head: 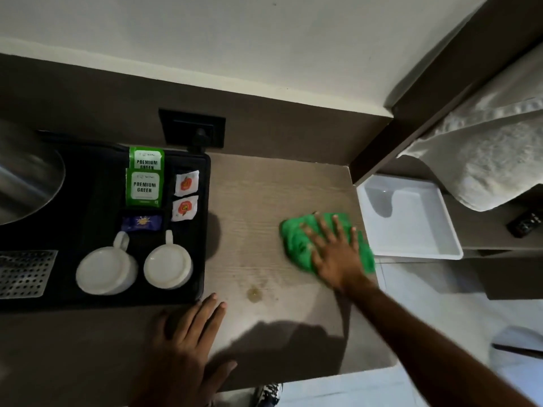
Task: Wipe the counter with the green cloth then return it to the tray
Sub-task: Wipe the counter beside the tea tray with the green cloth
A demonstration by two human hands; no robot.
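Note:
The green cloth lies bunched on the wooden counter near its right edge. My right hand presses flat on top of it, fingers spread, covering its middle. My left hand rests palm down on the counter's front part, holding nothing. A white tray stands just right of the counter, empty, with its near left corner beside the cloth. A small wet stain marks the counter between my two hands.
A black tray on the left holds two upturned white cups, tea sachets and small packets. A metal kettle sits far left. A wall socket is behind. White towels hang at right.

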